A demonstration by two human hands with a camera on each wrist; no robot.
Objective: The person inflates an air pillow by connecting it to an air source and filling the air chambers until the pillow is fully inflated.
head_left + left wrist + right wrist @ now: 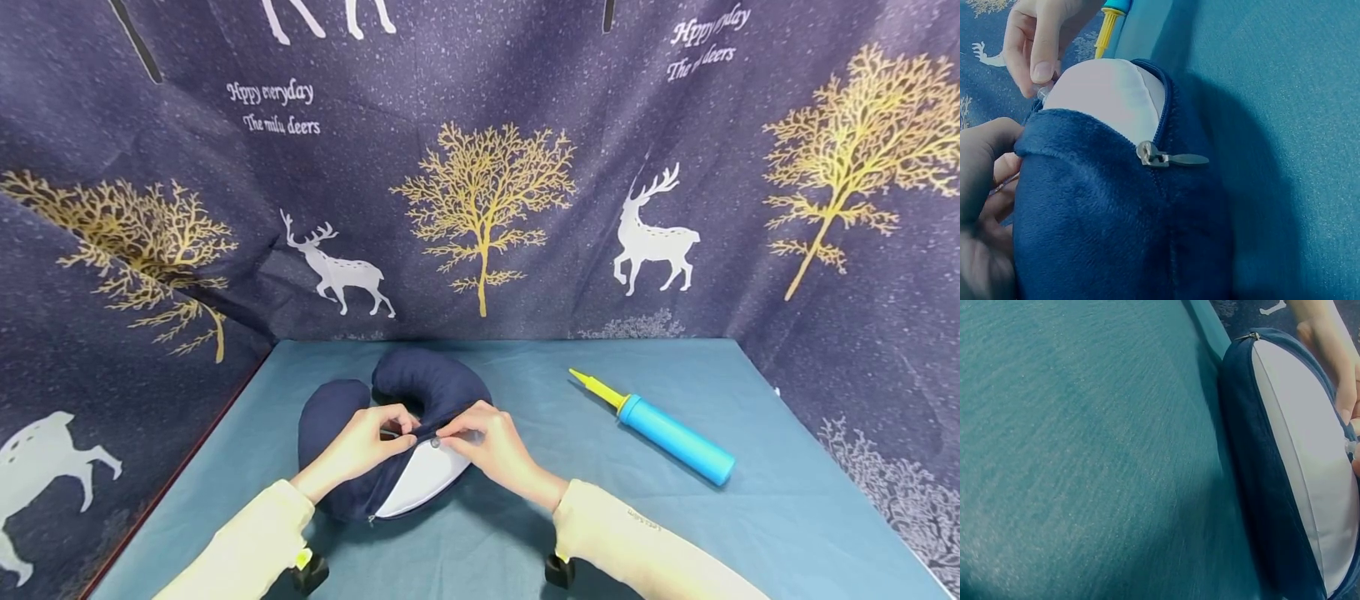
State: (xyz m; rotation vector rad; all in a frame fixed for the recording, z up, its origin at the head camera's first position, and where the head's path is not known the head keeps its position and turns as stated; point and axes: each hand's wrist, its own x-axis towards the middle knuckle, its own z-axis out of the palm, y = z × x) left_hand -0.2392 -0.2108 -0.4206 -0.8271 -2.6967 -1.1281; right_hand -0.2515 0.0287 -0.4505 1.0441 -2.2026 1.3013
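A navy U-shaped neck pillow [327, 421] lies on the table with its zipped cover gaping along the near side. Through the gap bulges a smooth white inner cushion [427, 481]. My left hand [369, 435] pinches the fabric edge of the cover beside the gap. On the other side, my right hand [497, 446] pinches at a small clear valve [1042, 94] on the white cushion, fingertips close to the left hand's. The metal zipper pull [1186, 159] hangs at the left end of the gap. In the right wrist view, the right hand is almost wholly out of frame.
A blue hand pump [675, 437] with a yellow nozzle [600, 388] lies to the right of the pillow. Teal cloth [517, 383] covers the table. Behind and at the sides hangs a dark curtain [525, 92] printed with deer and trees.
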